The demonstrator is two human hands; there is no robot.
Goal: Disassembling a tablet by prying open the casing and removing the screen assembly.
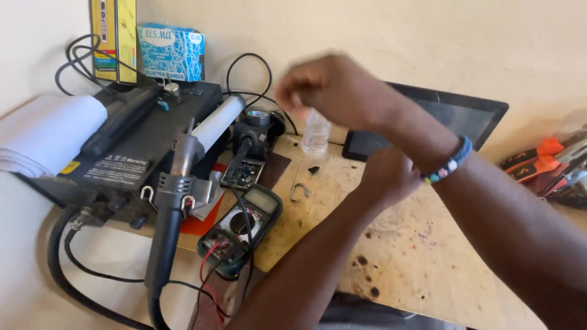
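Observation:
My right hand [333, 85] is raised above the back of the wooden bench [416, 256], blurred by motion, with its fingers curled. It hovers just over a small clear bottle [316, 133]. A beaded bracelet [451, 162] sits on that wrist. My left hand [386, 177] reaches in from below and lies under the right wrist, next to a small dark device [365, 146]. Its fingers are curled and partly hidden, so whether either hand holds anything is unclear. A small circuit board [243, 173], a bent metal clip [299, 191] and a tiny black chip [313, 169] lie left of my left hand.
A black rework station [131, 146] with its hot-air handle [174, 195] stands at the left, and a multimeter [241, 229] with leads lies in front of it. A dark screen [458, 113] leans on the wall. Orange-handled tools [538, 160] lie far right. A blue box [171, 54] sits behind.

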